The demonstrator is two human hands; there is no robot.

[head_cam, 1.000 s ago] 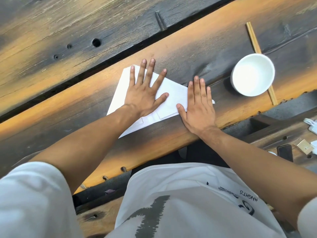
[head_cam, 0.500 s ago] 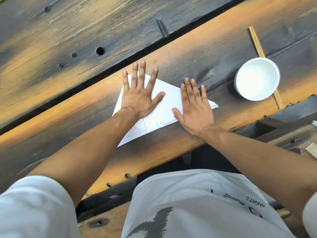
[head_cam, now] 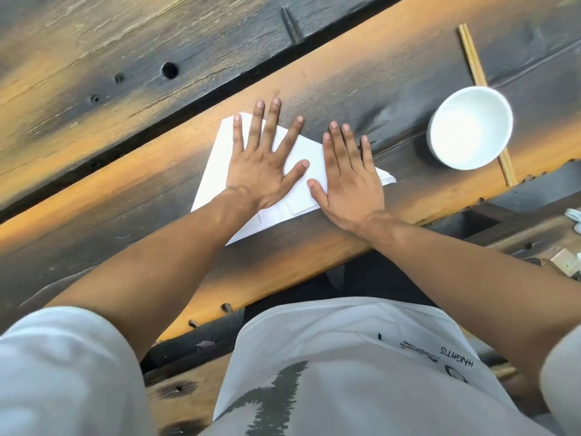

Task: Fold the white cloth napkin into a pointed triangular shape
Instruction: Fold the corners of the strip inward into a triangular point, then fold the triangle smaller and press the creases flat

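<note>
The white cloth napkin (head_cam: pixel 217 171) lies flat on the wooden table (head_cam: pixel 361 73), folded into a rough triangle with one point toward the right and layered edges along its near side. My left hand (head_cam: pixel 261 165) rests palm down on the napkin's middle, fingers spread. My right hand (head_cam: pixel 349 180) lies palm down beside it, flat over the napkin's right part, fingers together. Both hands press the cloth and grip nothing. Most of the napkin's centre is hidden under them.
A white bowl (head_cam: pixel 470 130) stands to the right of the napkin, on top of a pair of wooden chopsticks (head_cam: pixel 471 55). A dark gap (head_cam: pixel 195 99) between planks runs diagonally behind the napkin. The table's near edge (head_cam: pixel 314 272) is close to my body. Small items lie at far right.
My right hand has slid left along the napkin, closer to my left hand. My left hand has stayed flat, shifting slightly.
</note>
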